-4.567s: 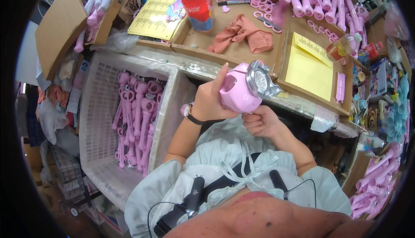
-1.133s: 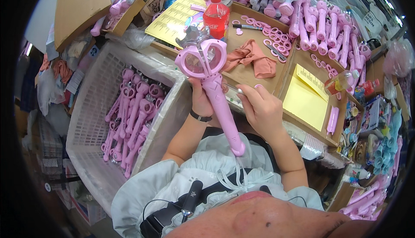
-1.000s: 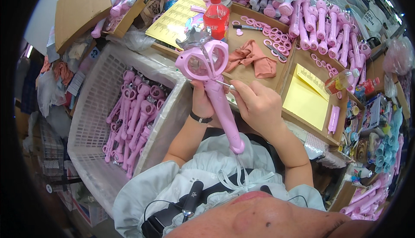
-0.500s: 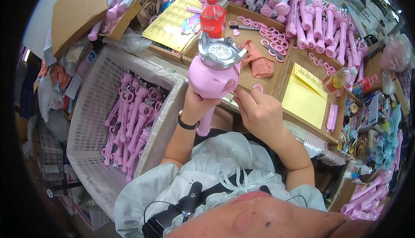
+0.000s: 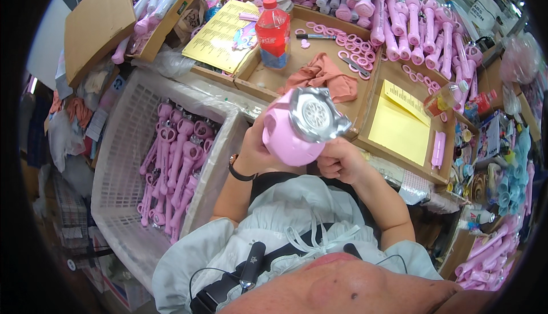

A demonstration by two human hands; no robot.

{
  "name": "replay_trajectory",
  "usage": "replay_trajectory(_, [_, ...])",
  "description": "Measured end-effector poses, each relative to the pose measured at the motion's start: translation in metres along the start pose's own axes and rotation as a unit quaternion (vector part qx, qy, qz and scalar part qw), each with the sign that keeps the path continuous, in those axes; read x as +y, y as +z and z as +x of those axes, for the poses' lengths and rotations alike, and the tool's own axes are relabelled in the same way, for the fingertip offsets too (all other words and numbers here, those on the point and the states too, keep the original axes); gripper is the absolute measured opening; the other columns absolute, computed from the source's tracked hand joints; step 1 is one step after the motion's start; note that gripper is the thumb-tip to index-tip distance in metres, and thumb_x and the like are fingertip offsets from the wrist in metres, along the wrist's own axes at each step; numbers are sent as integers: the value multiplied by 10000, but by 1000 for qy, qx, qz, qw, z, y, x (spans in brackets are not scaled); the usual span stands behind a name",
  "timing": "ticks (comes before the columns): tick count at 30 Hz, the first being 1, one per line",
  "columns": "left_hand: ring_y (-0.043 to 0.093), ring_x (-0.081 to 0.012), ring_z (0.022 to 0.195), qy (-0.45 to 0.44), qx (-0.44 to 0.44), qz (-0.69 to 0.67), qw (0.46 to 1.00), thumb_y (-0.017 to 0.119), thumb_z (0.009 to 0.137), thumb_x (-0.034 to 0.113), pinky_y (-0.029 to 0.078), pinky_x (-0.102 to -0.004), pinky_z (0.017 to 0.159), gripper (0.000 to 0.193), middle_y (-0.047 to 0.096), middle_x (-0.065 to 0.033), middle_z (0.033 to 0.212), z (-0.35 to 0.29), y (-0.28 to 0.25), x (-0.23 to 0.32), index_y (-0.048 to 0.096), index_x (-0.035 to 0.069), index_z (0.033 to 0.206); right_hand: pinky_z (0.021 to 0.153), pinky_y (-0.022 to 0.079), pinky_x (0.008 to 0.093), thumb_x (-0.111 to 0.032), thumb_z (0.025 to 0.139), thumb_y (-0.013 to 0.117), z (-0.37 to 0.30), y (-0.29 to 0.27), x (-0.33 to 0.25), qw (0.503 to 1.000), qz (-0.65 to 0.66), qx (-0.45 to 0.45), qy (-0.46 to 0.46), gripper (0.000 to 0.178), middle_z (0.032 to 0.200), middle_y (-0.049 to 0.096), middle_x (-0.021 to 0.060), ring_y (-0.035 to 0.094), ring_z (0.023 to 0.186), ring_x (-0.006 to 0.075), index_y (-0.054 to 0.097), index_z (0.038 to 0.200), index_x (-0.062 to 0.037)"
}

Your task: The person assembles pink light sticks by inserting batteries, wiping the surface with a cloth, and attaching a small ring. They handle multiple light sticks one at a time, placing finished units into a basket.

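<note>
Clock positions are taken from the held wand. A white basket (image 5: 114,171) stands between eight and nine o'clock, pink wands (image 5: 186,125) heaped inside. The counter (image 5: 211,88) runs past from ten to four, bearing a cardboard box (image 5: 260,79) at twelve. At the centre, in front of the body, is the wand (image 5: 283,137), a pink globe with a silver crown turned toward two o'clock. The left hand (image 5: 253,148) grips it from nine. The right hand (image 5: 342,160) is curled at its four o'clock edge; whether it pinches anything, I cannot tell. A yellow pad (image 5: 399,131) lies at three, a cloth (image 5: 337,83) at one, a red-capped bottle (image 5: 273,31) near twelve, a pen (image 5: 315,37) just past it.
</note>
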State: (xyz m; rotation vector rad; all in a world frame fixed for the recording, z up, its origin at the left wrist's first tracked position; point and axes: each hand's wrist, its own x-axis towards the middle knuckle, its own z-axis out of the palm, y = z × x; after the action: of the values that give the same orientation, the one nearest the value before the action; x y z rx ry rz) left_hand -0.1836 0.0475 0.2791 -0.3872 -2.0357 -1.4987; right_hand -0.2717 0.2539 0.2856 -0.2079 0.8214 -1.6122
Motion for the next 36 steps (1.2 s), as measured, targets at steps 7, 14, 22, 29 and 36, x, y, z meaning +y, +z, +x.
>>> replay_trajectory(7, [469, -213, 1180, -49, -74, -90, 992, 879, 561, 210, 371, -349, 978, 1024, 450, -167, 1331, -9, -4, -14, 301, -8, 1377, 438, 299, 183, -273, 952, 425, 5, -19, 33, 955, 219, -160, 121, 215, 570, 346, -58, 328, 452, 44, 508, 877, -89])
replay_trajectory(14, [576, -197, 769, -89, 104, -444, 885, 553, 723, 680, 475, -307, 651, 816, 566, -94, 959, 10, 5, -23, 445, 20, 1191, 694, 398, 241, -176, 734, 738, 21, 4, 81, 773, -512, 188, -325, 402, 881, 470, 60, 453, 749, 125, 403, 899, -26])
replay_trajectory(22, [604, -239, 933, -127, 126, -416, 891, 484, 832, 592, 504, -363, 785, 720, 523, -181, 1199, 34, 19, -18, 388, 27, 1268, 544, 468, 288, -168, 713, 767, 33, -6, 119, 793, -397, 269, -375, 476, 776, 549, 113, 552, 625, 154, 359, 907, -16])
replay_trajectory(29, [579, -198, 717, -230, 140, -429, 862, 539, 809, 19, 497, -327, 643, 523, 546, -132, 1036, 11, 42, -23, 293, 90, 1265, 501, 464, 319, -203, 718, 764, 28, -6, 117, 736, -462, 340, -358, 463, 687, 534, 123, 566, 537, 220, 394, 923, -14])
replay_trajectory(36, [571, -197, 753, -225, 109, -452, 857, 554, 810, 130, 486, -336, 654, 461, 535, -121, 997, 5, 35, -30, 358, 60, 1221, 707, 480, 322, -118, 724, 755, 19, -12, 108, 852, -369, 184, -322, 496, 950, 563, 158, 605, 815, 208, 311, 936, -52])
